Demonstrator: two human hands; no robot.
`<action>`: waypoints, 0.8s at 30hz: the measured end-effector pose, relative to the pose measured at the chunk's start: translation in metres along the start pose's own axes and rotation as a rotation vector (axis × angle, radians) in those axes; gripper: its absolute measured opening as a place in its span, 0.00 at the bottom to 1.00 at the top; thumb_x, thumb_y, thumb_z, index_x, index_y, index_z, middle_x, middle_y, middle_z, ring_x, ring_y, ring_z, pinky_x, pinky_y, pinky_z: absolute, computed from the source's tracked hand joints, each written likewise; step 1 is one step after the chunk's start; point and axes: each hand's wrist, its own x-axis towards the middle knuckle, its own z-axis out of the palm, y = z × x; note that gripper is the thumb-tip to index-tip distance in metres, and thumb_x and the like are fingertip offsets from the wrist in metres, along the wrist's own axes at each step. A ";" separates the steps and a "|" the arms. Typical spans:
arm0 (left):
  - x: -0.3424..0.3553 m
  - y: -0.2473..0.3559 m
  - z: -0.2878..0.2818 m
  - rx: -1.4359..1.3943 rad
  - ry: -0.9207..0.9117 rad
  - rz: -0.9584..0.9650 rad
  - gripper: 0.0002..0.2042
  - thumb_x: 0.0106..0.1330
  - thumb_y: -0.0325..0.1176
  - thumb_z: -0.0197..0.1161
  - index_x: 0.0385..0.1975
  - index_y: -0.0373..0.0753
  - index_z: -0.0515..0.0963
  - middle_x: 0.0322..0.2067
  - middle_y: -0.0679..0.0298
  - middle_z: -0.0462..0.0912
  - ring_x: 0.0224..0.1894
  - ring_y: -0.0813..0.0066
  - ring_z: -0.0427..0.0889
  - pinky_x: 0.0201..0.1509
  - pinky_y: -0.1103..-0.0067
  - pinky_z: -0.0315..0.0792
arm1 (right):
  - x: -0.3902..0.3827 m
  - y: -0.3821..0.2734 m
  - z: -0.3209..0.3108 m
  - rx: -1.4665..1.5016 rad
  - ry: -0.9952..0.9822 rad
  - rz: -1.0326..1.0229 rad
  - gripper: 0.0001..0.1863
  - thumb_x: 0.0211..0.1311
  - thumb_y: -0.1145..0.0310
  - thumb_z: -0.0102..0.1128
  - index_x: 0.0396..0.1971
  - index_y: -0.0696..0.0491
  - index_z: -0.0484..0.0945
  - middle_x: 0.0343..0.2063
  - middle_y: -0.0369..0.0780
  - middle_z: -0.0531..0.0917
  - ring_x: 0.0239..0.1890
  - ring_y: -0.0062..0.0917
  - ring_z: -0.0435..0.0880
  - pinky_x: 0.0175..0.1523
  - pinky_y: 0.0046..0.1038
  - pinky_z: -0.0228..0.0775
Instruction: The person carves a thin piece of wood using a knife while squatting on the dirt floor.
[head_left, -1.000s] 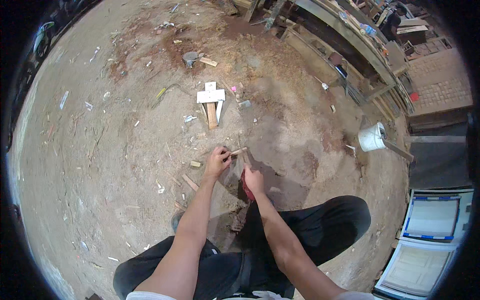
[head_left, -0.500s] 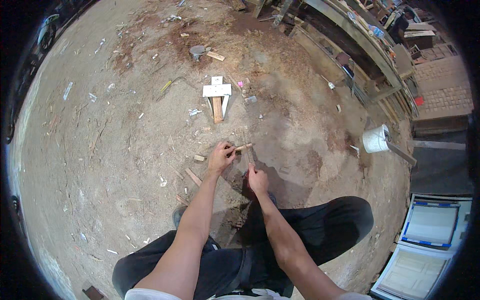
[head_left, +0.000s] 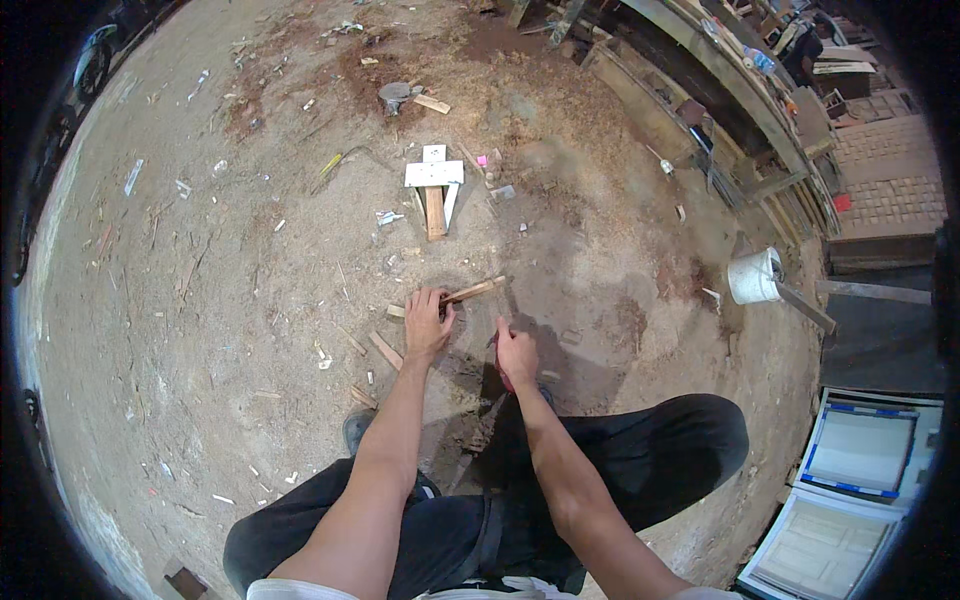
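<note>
My left hand (head_left: 427, 322) is closed around a thin wooden stick (head_left: 478, 289), whose free end points to the right above the ground. My right hand (head_left: 516, 354) grips a tool with a red handle (head_left: 503, 372). Its thin working part reaches forward near the stick's free end, too blurred against the ground to name its kind. Right beside my left hand lies a small wood block (head_left: 396, 311). A longer wood offcut (head_left: 385, 351) rests on the ground left of my left wrist.
Ahead on the ground lies a white board piece (head_left: 434, 174) with a brown wooden slat (head_left: 434, 215). A round grey object (head_left: 394, 95) is farther off. To the right stand a white bucket (head_left: 752, 277) and a wooden bench (head_left: 765, 110). Scraps litter the dirt floor (head_left: 230, 330).
My left hand has shifted slightly left and turned palm down over the stick, and more of the stick shows. My right hand with the red-handled tool has barely moved.
</note>
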 end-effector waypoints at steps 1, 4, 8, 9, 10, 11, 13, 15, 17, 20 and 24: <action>0.000 0.001 0.000 0.038 0.015 0.014 0.13 0.57 0.34 0.61 0.41 0.42 0.75 0.40 0.61 0.75 0.46 0.61 0.72 0.51 0.66 0.65 | -0.001 -0.001 -0.001 0.007 0.006 -0.007 0.33 0.60 0.35 0.44 0.41 0.49 0.84 0.40 0.52 0.83 0.47 0.47 0.80 0.54 0.42 0.70; 0.002 -0.001 0.002 0.018 0.006 0.010 0.12 0.58 0.34 0.60 0.41 0.42 0.75 0.40 0.61 0.75 0.46 0.61 0.72 0.51 0.66 0.64 | 0.006 0.001 0.003 -0.031 0.002 0.023 0.33 0.60 0.35 0.44 0.41 0.49 0.84 0.40 0.52 0.83 0.47 0.48 0.80 0.54 0.42 0.69; 0.005 0.000 0.001 -0.038 -0.022 0.007 0.12 0.57 0.35 0.61 0.41 0.43 0.76 0.40 0.62 0.75 0.46 0.61 0.72 0.50 0.66 0.64 | 0.010 0.007 0.004 0.007 -0.050 0.051 0.34 0.60 0.35 0.42 0.41 0.51 0.84 0.40 0.53 0.82 0.47 0.48 0.80 0.54 0.42 0.69; 0.008 -0.001 0.001 -0.050 -0.032 0.010 0.12 0.57 0.34 0.61 0.42 0.43 0.76 0.40 0.62 0.75 0.46 0.61 0.72 0.50 0.66 0.64 | 0.012 0.009 0.006 0.022 -0.064 0.058 0.35 0.60 0.35 0.42 0.41 0.52 0.84 0.41 0.53 0.82 0.47 0.48 0.80 0.55 0.42 0.69; 0.010 -0.001 0.002 -0.063 -0.042 0.012 0.13 0.57 0.34 0.62 0.42 0.44 0.76 0.40 0.62 0.75 0.46 0.61 0.72 0.51 0.66 0.64 | 0.014 0.011 0.007 0.036 -0.077 0.066 0.35 0.61 0.35 0.42 0.41 0.52 0.84 0.41 0.54 0.82 0.47 0.49 0.80 0.55 0.42 0.69; 0.012 -0.002 0.003 -0.077 -0.040 0.017 0.13 0.57 0.34 0.62 0.42 0.44 0.77 0.40 0.62 0.75 0.46 0.60 0.72 0.51 0.66 0.64 | 0.016 0.014 0.008 0.048 -0.079 0.069 0.35 0.61 0.35 0.42 0.41 0.52 0.84 0.41 0.54 0.82 0.47 0.49 0.80 0.55 0.43 0.68; 0.014 -0.003 0.002 -0.102 -0.032 0.026 0.13 0.56 0.34 0.62 0.42 0.44 0.77 0.40 0.62 0.75 0.46 0.60 0.72 0.51 0.66 0.64 | 0.018 0.014 0.009 0.073 -0.084 0.071 0.35 0.61 0.35 0.42 0.41 0.52 0.84 0.41 0.54 0.82 0.47 0.49 0.79 0.55 0.43 0.68; 0.017 -0.007 0.000 -0.063 -0.023 0.062 0.12 0.56 0.33 0.62 0.41 0.44 0.78 0.40 0.62 0.75 0.46 0.60 0.72 0.51 0.66 0.64 | 0.018 0.014 0.010 0.075 -0.076 0.028 0.36 0.61 0.35 0.42 0.40 0.55 0.84 0.40 0.55 0.82 0.46 0.50 0.79 0.55 0.43 0.67; 0.017 -0.012 -0.002 -0.068 -0.023 0.065 0.11 0.56 0.33 0.63 0.39 0.43 0.79 0.39 0.62 0.74 0.46 0.60 0.72 0.51 0.66 0.65 | 0.019 0.013 0.016 0.115 -0.083 0.037 0.38 0.61 0.35 0.42 0.39 0.58 0.83 0.39 0.57 0.82 0.46 0.50 0.79 0.56 0.43 0.67; 0.018 -0.006 0.000 -0.137 -0.045 0.040 0.10 0.55 0.33 0.63 0.37 0.43 0.79 0.39 0.62 0.74 0.46 0.60 0.71 0.52 0.67 0.65 | 0.044 0.032 0.032 0.267 -0.153 0.117 0.40 0.61 0.35 0.42 0.38 0.62 0.82 0.38 0.59 0.81 0.48 0.50 0.79 0.57 0.41 0.66; 0.021 -0.001 0.004 -0.159 -0.061 0.026 0.11 0.55 0.33 0.63 0.39 0.44 0.80 0.40 0.61 0.74 0.47 0.60 0.71 0.53 0.67 0.64 | 0.061 0.047 0.039 0.373 -0.228 0.084 0.41 0.61 0.34 0.41 0.40 0.63 0.81 0.41 0.60 0.80 0.50 0.51 0.77 0.58 0.42 0.65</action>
